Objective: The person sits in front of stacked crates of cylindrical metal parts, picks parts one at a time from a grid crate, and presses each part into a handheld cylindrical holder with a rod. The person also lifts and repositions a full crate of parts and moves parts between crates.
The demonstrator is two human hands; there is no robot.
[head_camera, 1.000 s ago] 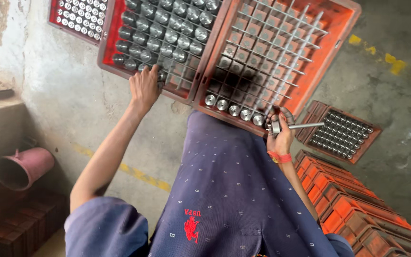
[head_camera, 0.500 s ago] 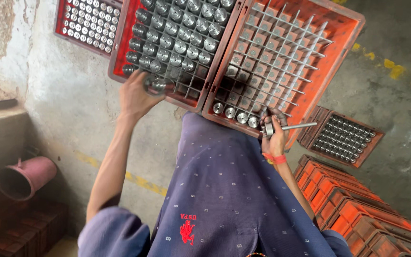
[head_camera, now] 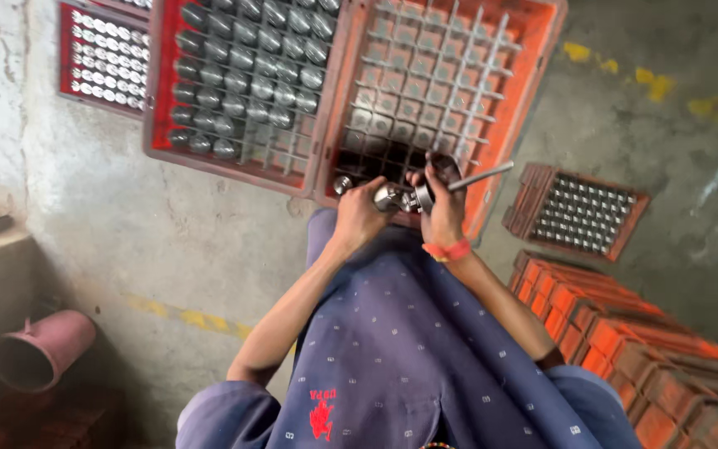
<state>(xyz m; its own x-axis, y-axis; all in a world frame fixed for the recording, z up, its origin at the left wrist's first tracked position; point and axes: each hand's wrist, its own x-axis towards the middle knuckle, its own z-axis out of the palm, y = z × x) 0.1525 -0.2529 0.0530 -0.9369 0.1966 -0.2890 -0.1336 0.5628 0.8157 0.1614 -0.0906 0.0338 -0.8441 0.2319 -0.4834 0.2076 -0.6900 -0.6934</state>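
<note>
Left fingers (head_camera: 369, 209) grip shiny metal cylinder (head_camera: 389, 196); right fingers (head_camera: 434, 179) clasp thin rod (head_camera: 479, 176).

Two gridded crates (head_camera: 243, 166) sit side by side at top of frame, both hands (head_camera: 359, 218) meeting at the right crate's (head_camera: 533, 100) near edge, stacked crates (head_camera: 625, 333) lower right.

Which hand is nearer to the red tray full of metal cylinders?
Left. The left hand is just below the full red tray, near its corner; the right hand is farther right, at the orange grid tray.
</note>
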